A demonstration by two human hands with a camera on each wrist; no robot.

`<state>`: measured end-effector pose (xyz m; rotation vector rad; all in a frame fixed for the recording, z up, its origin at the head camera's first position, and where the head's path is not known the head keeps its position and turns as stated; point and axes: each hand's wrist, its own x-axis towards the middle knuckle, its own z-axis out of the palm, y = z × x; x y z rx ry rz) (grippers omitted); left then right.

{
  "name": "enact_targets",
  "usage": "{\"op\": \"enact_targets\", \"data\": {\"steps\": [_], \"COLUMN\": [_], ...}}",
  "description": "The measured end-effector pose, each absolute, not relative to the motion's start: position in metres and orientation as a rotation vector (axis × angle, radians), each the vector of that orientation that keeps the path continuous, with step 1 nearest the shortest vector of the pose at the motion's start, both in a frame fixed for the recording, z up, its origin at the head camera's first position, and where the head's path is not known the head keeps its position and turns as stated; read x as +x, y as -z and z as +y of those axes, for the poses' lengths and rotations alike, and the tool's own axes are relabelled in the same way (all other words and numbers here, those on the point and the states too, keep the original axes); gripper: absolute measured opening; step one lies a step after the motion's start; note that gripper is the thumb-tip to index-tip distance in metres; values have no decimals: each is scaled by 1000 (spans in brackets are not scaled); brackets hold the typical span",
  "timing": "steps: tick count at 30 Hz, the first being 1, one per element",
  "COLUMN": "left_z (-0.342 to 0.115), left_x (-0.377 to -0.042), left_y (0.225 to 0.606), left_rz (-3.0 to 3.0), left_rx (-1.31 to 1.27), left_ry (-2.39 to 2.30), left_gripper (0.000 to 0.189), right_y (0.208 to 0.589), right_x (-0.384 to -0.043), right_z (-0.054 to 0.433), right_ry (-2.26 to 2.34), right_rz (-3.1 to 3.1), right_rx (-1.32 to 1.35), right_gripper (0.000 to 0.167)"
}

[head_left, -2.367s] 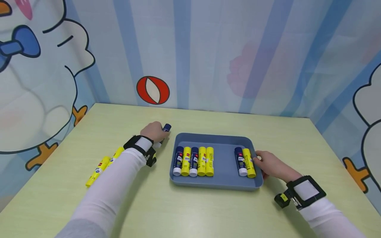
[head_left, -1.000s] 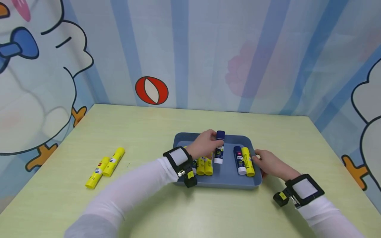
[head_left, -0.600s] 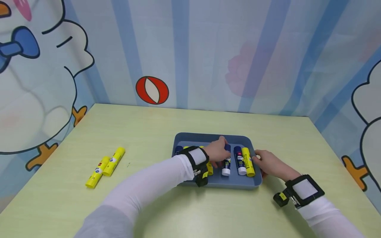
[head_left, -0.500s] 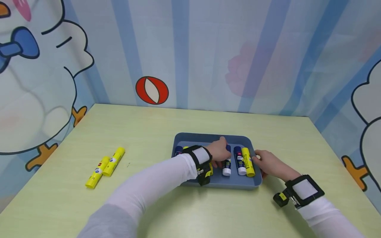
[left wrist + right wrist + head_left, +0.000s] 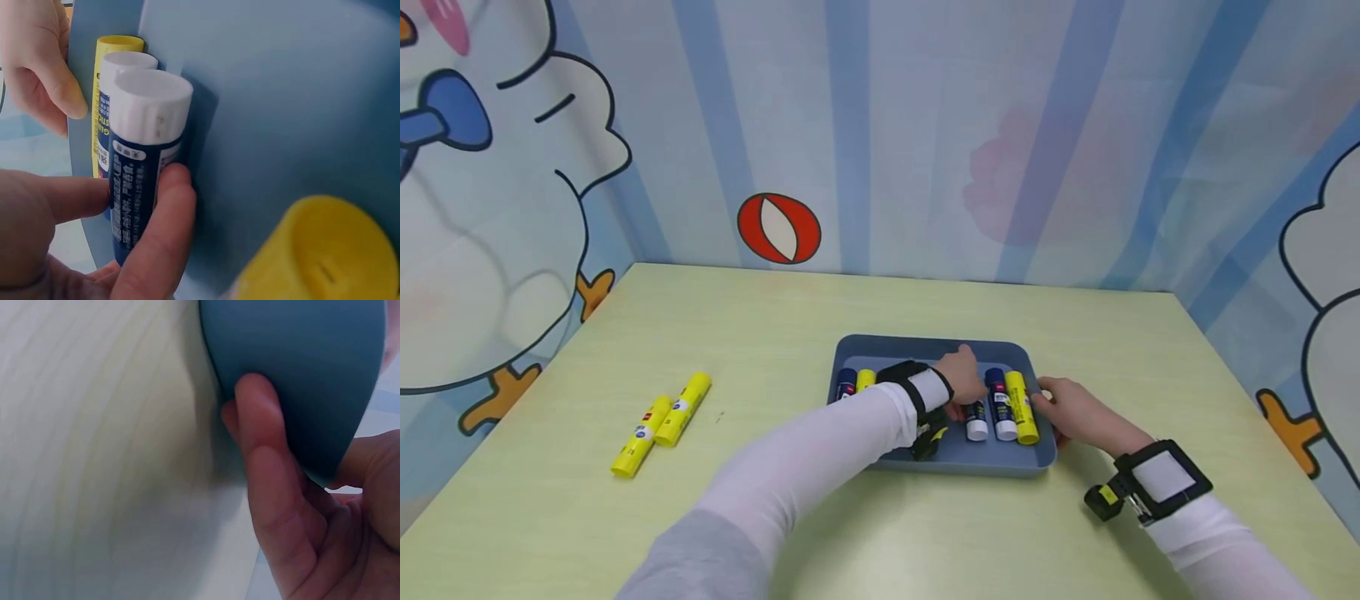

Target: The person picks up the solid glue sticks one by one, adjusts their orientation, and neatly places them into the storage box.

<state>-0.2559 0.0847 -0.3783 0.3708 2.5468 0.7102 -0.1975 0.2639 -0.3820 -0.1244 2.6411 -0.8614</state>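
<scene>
In the left wrist view, my left hand [image 5: 962, 379] pinches a dark blue glue stick [image 5: 139, 169] with a white end. The stick lies inside a grey-blue tray [image 5: 958, 467], and its dark end is hidden by the hand in the head view. Just right of it lie another dark blue glue stick [image 5: 1002, 404] and a yellow glue stick [image 5: 1022, 408]. My right hand [image 5: 1078, 410] grips the tray's right wall, thumb at the rim and fingers [image 5: 265, 481] against the outside.
Two yellow glue sticks [image 5: 642, 437] lie side by side on the pale table [image 5: 760, 333], left of the tray. More glue sticks [image 5: 847, 382] lie in the tray's left part, mostly covered by my left forearm. A printed curtain [image 5: 910, 142] stands behind the table.
My left hand picks up the dark blue glue stick from left of the tray, carries it over and lowers it into the tray, then shifts it right beside the other pair. The right hand stays put.
</scene>
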Motion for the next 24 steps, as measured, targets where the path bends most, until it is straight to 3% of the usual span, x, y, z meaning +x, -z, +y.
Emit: {"op": "enact_targets", "data": {"steps": [24], "left_z": [92], "left_x": [-254], "left_y": [379], "left_rz": [2544], "left_rx": [388], "left_ry": [-698], "left_gripper": [68], "right_y": [382], "right_x": [-197], "right_z": [263], "right_ry": [842], "right_rz": [2658], "right_rx": [-119], "right_gripper": [44]}}
